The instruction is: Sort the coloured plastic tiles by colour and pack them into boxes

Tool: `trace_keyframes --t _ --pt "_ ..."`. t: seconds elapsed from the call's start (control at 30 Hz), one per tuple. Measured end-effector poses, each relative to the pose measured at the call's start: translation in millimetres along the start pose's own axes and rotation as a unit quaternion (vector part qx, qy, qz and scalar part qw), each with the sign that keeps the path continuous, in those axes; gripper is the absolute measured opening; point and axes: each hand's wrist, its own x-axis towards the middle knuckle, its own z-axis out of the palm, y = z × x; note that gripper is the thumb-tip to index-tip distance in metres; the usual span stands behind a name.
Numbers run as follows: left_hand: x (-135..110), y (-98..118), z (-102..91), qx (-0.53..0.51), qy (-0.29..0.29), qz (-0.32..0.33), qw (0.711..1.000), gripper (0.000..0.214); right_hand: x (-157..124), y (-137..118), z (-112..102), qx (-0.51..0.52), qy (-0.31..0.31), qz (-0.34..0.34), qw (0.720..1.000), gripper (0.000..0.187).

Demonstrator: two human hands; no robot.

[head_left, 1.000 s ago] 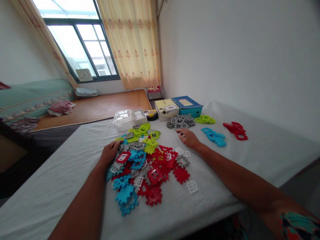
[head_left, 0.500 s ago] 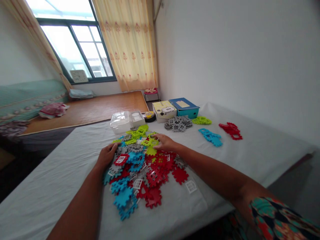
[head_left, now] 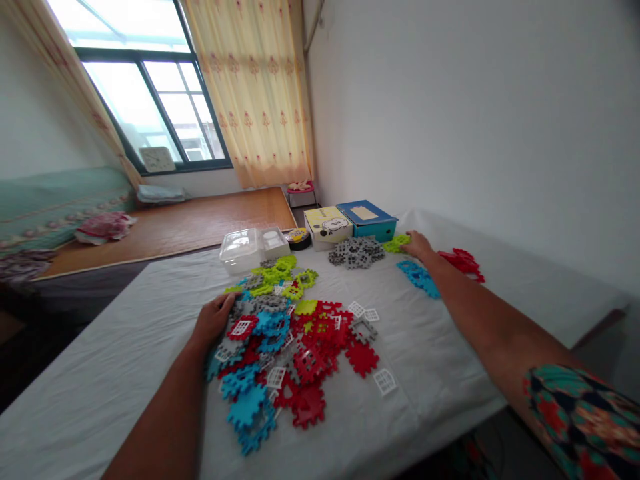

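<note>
A mixed heap of flat, notched plastic building pieces lies on the cloth: blue pieces (head_left: pixel 247 407), red pieces (head_left: pixel 313 353), lime-green pieces (head_left: pixel 280 268) and grey pieces (head_left: pixel 270 303). My left hand (head_left: pixel 216 319) rests open against the heap's left edge, fingertips touching it. Stretched out far to the right, my right hand (head_left: pixel 419 245) has thumb and fingers closed on a lime-green building piece (head_left: pixel 397 243) at the small green pile. Beside it lie a grey pile (head_left: pixel 356 252), a blue pile (head_left: pixel 417 277) and a red pile (head_left: pixel 463 262).
Behind the piles stand a yellow box (head_left: pixel 327 227) and a blue box (head_left: pixel 369 220). Left of them are a clear plastic container (head_left: pixel 240 250) and a round black-and-yellow tin (head_left: pixel 299 239). Small white window frames (head_left: pixel 385 381) lie beside the heap. A white wall (head_left: pixel 450 120) rises along the right.
My right hand has moved from the heap's green pieces out to the green pile at the right. My left hand stays at the heap's edge.
</note>
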Motion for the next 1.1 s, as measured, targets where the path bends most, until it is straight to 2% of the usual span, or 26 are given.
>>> trace_keyframes --t 0.17,0.27,0.33,0.4,0.5,0.53,0.63,0.77,0.87,0.93,1.0,1.1 --pt "0 -2 0.5 0.002 -0.008 0.000 1.000 0.053 -12 -27 -9 0.038 0.001 -0.068 0.997 0.034" --pt "-1 -1 1.5 -0.004 -0.008 -0.003 1.000 0.054 -34 -62 1 0.063 -0.030 -0.123 0.990 0.035" --pt "-2 -1 2.5 -0.012 -0.004 -0.005 1.000 0.054 -60 -94 13 0.082 -0.068 -0.167 0.980 0.036" --pt "-2 0 3.5 -0.015 0.000 -0.006 1.000 0.054 -94 -128 27 0.113 -0.142 -0.250 0.951 0.036" --pt "-2 -1 4.7 -0.010 0.002 -0.009 1.000 0.053 -142 -170 41 0.141 -0.260 -0.394 0.870 0.040" --pt "-2 -2 4.9 -0.007 0.001 -0.010 1.000 0.052 -154 -180 44 0.130 -0.277 -0.415 0.857 0.043" --pt "-1 -3 5.3 -0.001 -0.001 -0.010 1.000 0.051 -175 -195 47 0.091 -0.276 -0.422 0.859 0.046" --pt "-2 -2 4.6 -0.005 -0.003 -0.006 1.000 0.051 -177 -194 41 0.129 -0.250 -0.442 0.852 0.045" --pt "0 -2 3.7 -0.005 -0.004 -0.007 1.000 0.051 -163 -177 31 0.169 -0.237 -0.410 0.865 0.042" --pt "1 -3 3.3 -0.001 -0.003 -0.006 1.000 0.051 -142 -154 25 0.188 -0.240 -0.352 0.885 0.038" --pt "2 -4 3.0 0.002 -0.001 -0.004 1.000 0.050 -113 -121 19 0.186 -0.215 -0.282 0.916 0.037" --pt "3 -4 2.4 0.005 0.004 -0.003 1.000 0.049 -61 -59 11 0.135 -0.100 -0.173 0.970 0.040"
